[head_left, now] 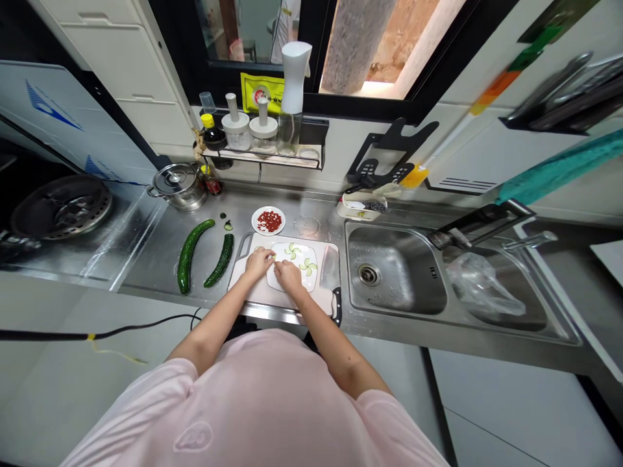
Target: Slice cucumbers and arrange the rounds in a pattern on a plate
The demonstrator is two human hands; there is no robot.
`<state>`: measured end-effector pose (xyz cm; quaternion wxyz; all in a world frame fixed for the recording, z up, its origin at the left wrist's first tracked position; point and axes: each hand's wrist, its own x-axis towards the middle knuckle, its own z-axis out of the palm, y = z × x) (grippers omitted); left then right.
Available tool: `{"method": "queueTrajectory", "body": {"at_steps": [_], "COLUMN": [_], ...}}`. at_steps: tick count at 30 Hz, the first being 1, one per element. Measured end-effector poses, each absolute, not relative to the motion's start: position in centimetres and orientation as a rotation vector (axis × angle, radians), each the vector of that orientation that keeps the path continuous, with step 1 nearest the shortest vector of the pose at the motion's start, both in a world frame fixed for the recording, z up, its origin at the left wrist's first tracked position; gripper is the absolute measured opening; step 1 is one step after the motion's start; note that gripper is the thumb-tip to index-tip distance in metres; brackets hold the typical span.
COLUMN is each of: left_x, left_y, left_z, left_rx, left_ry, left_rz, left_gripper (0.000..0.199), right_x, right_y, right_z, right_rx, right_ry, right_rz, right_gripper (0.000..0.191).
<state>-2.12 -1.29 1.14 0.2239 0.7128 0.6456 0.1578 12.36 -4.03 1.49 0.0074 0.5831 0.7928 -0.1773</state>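
Seeing thin cucumber slices [304, 259] fanned in pinwheel-like groups on an oval white plate [299, 284], centre of frame. Plate sits on a white plastic cutting board [272, 299]. Left hand [257, 263] and right hand [288, 275] are both at the plate's left side, fingers drawn narrow, tips close together. Can't tell if either holds a slice; fingers hide that. Main slice group lies right of both hands and slightly up-frame, right hand nearer. Cleaver [329, 275] lies along the board's right edge, black handle toward the lower right. Left of the board: whole cucumber [189, 255] and a cut, dark-skinned cucumber piece [219, 261], both long axes running roughly up-down and curved. Above the board, a small plate of red bits [268, 221], contents unclear. Stainless counter [156, 266] carries all of this. Steel double sink [394, 272] to the right, plastic bag [481, 285] in its right basin. Lidded steel pot [176, 187] at upper left.
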Motion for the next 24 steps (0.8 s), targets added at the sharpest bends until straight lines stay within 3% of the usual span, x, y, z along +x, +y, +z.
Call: {"method": "queueTrajectory", "body": {"at_steps": [24], "left_x": [-2.25], "left_y": [-1.37], "left_z": [1.02], "left_rx": [1.963], "left_ry": [1.773], "left_rz": [0.444], "left_gripper": [0.024], "right_x": [12.19], "right_y": [-3.88], "right_z": [2.13], "right_rx": [1.808], "right_ry": [2.458], "right_rz": [-0.554], "right_gripper": [0.033]}}
